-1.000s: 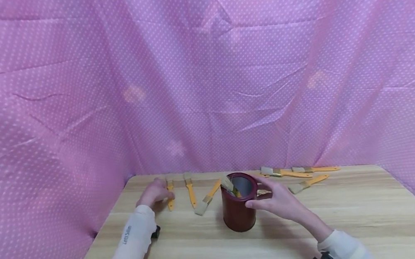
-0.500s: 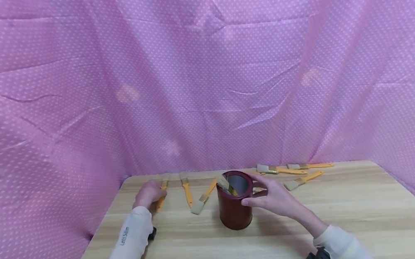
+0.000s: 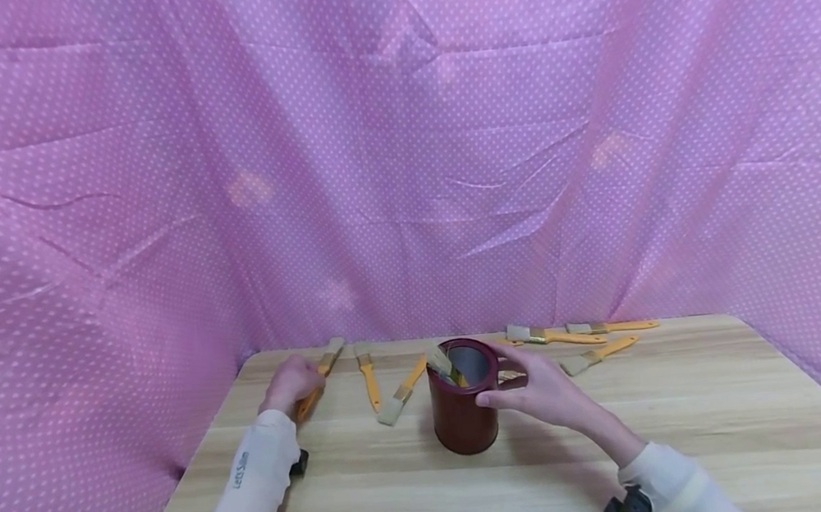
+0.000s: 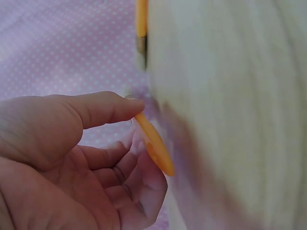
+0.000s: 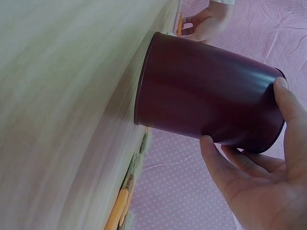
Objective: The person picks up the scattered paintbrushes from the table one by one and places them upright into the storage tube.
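At the table's left, my left hand (image 3: 292, 383) pinches a paintbrush by its yellow handle (image 4: 156, 146) between thumb and fingers. The bristles of this paintbrush (image 3: 333, 348) point away and to the right in the head view. My right hand (image 3: 548, 387) holds the dark red can (image 3: 465, 420) near its rim, with the thumb on the near side and the other fingers round the right side. The can stands upright on the table. One paintbrush (image 3: 439, 360) leans inside it, bristles up at the rim; its lower part is hidden by the can wall.
Between the left hand and the can lie two paintbrushes, one lengthwise (image 3: 370, 382) and one slanted (image 3: 403, 389). Several more lie right of the can, among them one at the back (image 3: 567, 337) and a nearer one (image 3: 601, 353). Pink dotted cloth (image 3: 402, 166) hangs behind the wooden table (image 3: 552, 490).
My left hand has taken hold of the leftmost paintbrush and turned it, so its handle slants toward the lower left. My right hand keeps holding the can. The head view has shifted slightly.
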Tool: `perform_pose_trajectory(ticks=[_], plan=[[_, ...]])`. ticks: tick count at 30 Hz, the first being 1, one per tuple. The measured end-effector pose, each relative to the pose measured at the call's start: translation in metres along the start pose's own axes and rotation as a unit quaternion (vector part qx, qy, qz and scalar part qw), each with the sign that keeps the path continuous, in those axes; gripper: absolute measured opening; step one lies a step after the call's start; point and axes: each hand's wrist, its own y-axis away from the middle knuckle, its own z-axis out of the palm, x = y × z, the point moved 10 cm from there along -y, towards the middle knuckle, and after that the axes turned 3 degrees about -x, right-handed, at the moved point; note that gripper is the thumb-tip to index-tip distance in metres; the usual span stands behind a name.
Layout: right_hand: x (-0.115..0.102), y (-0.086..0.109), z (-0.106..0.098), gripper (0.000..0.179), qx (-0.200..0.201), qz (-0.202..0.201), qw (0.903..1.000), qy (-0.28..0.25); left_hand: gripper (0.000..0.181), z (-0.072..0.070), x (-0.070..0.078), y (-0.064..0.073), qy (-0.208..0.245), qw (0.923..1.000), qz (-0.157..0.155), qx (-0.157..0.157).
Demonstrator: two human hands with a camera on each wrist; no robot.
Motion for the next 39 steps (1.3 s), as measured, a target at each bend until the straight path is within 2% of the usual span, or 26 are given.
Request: perform_pose_trajectory(ticks=[1, 4, 7, 10, 12, 15, 20, 24, 28, 32, 35, 39], plan=[[0.000, 0.000, 0.000, 0.078, -0.001, -0.002, 1.0000, 0.000, 0.008, 0.000, 0.000, 0.002, 0.018, 0.9998, -0.004, 0.000], [0.000, 0.000, 0.001, 0.077, -0.002, -0.004, 1.0000, -0.002, 0.024, -0.001, 0.003, 0.007, 0.087, 0.9961, -0.015, -0.006], [0.000, 0.000, 0.002, 0.077, -0.003, -0.004, 1.0000, -0.003, 0.023, -0.004, 0.014, 0.011, 0.110, 0.9939, -0.002, -0.008], [0.000, -0.001, 0.002, 0.077, -0.004, -0.008, 0.9999, -0.005, 0.010, -0.012, 0.033, 0.013, 0.079, 0.9961, 0.039, -0.001], [0.001, -0.001, 0.002, 0.077, -0.003, -0.009, 0.9999, -0.005, 0.009, -0.018, 0.049, 0.015, 0.045, 0.9960, 0.077, 0.009], [0.002, 0.000, 0.002, 0.077, -0.005, -0.004, 1.0000, -0.005, 0.015, -0.022, 0.071, 0.022, 0.023, 0.9927, 0.118, 0.009], [0.001, 0.001, 0.002, 0.077, -0.005, 0.005, 0.9999, -0.010, 0.026, -0.024, 0.103, 0.038, 0.068, 0.9878, 0.140, 0.004], [0.000, 0.003, 0.002, 0.077, -0.004, 0.003, 0.9999, -0.010, 0.030, -0.025, 0.129, 0.056, 0.109, 0.9806, 0.163, 0.002], [-0.002, 0.003, 0.001, 0.077, -0.005, -0.004, 0.9999, -0.012, 0.031, -0.022, 0.153, 0.077, 0.153, 0.9701, 0.187, -0.015], [-0.003, 0.002, 0.000, 0.077, -0.002, -0.007, 0.9999, -0.010, 0.030, -0.015, 0.178, 0.095, 0.197, 0.9549, 0.219, -0.036], [-0.002, 0.002, 0.000, 0.077, 0.000, -0.002, 1.0000, -0.006, 0.029, -0.006, 0.195, 0.108, 0.231, 0.9396, 0.247, -0.054], [-0.001, 0.002, 0.000, 0.078, 0.002, 0.006, 1.0000, 0.000, 0.029, 0.006, 0.213, 0.123, 0.288, 0.9097, 0.290, -0.073]])
